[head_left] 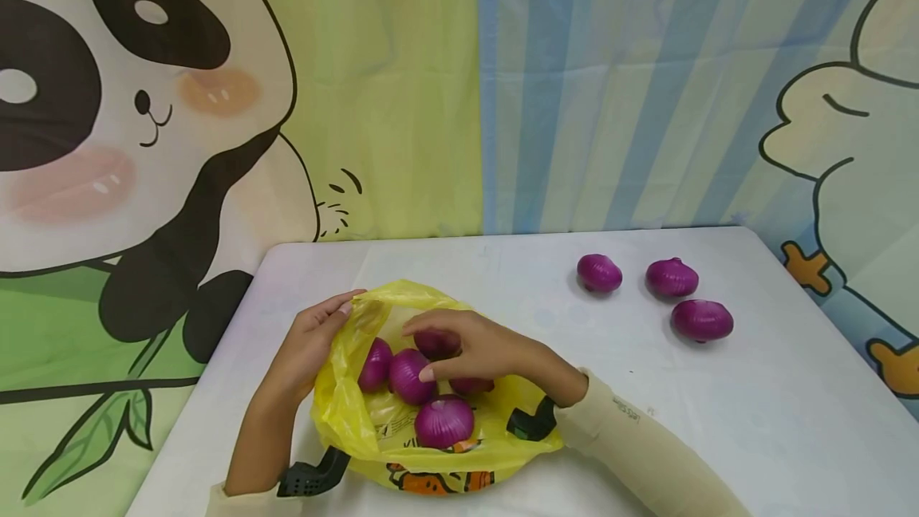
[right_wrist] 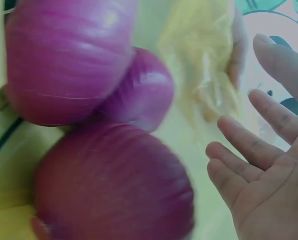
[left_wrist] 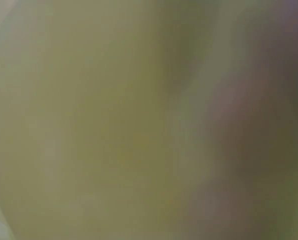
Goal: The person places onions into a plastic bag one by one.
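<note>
1. The yellow bag [head_left: 345, 421], thin, crinkled, translucent film with printed figures, gapes upward in front of the person; the left wrist view gives only a blur.
2. Inside it, at least five bagged onions [head_left: 444, 422] rest clustered: rounded, purple, glossy-skinned, finely ribbed.
3. The right hand [head_left: 463, 337] is above them in the bag's mouth, digits spread, palm bare, grasping nothing. The onions lie directly below its fingers, making it the nearer hand.
4. The left hand [head_left: 310, 341] grips the bag's left rim, thumb on the film.
5. Beyond the bag, to the right, three loose onions [head_left: 702, 320] sit on the smooth white table [head_left: 502, 270]; the nearest is squat, its long axis running roughly sideways. The right hand is nearer these too.
</note>
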`<state>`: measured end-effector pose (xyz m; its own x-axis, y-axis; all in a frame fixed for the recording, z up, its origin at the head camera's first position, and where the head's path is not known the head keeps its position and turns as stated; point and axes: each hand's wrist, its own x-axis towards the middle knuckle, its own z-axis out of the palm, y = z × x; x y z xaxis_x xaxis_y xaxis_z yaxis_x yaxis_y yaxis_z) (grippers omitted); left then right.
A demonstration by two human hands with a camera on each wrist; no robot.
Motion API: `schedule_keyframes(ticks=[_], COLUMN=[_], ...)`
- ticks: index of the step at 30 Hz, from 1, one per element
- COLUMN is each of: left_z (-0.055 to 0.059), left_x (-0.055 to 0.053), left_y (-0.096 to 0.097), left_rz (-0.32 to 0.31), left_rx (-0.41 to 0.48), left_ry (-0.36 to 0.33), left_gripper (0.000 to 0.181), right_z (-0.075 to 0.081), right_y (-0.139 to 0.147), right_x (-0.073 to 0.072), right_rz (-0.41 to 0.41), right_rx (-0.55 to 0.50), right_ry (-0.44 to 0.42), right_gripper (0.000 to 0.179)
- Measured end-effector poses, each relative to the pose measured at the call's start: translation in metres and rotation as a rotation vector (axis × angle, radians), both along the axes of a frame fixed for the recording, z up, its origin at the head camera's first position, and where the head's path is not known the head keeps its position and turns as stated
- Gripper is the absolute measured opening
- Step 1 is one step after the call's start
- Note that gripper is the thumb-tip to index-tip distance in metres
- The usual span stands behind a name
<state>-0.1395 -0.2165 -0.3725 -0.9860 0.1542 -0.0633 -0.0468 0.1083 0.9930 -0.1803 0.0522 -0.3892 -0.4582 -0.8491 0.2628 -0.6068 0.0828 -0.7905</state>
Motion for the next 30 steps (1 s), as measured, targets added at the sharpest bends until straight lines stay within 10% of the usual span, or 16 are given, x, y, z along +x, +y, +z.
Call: schedule_keyframes(ticks=[30], left_z=[-0.001], left_x=[0.0], left_y=[0.0], left_rz=[0.006], left_rx=[-0.001], left_ry=[-0.014], left_gripper=[0.044], right_z=[0.029], right_y=[0.036], right_x=[-0.005], right_rz=[-0.158], right_rx=[-0.228], right_ry=[-0.049], right_gripper=[0.041])
